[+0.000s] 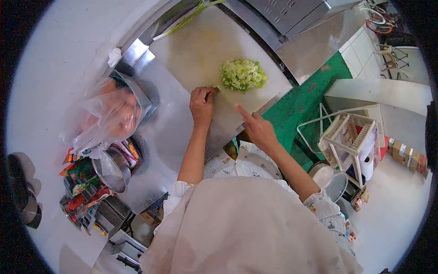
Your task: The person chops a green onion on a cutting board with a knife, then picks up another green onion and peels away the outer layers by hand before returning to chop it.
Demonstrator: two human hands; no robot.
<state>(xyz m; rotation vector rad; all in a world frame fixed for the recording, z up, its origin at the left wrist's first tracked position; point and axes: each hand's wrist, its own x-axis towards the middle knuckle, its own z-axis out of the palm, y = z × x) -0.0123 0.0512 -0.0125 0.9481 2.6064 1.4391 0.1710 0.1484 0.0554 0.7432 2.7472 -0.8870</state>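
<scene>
A pile of chopped pale-green vegetable [243, 75] lies on the white cutting board [189, 59]. Below and left of it, my left hand [202, 106] rests on the board with its fingers curled together. A bit of green [216, 89] shows at the fingertips; what the fingers hold is mostly hidden. My right hand [260, 130] is over the board's near edge, its index finger extended towards the board and its other fingers curled. What they grip cannot be made out. A long green onion [185, 20] lies along the board's far left edge.
On the steel counter [166, 98] at left are a plastic bag with orange-red contents [112, 114], a metal bowl [112, 171] and colourful packets [86, 187]. A white plastic rack [351, 132] and round containers [335, 185] stand at right, near green flooring [292, 109].
</scene>
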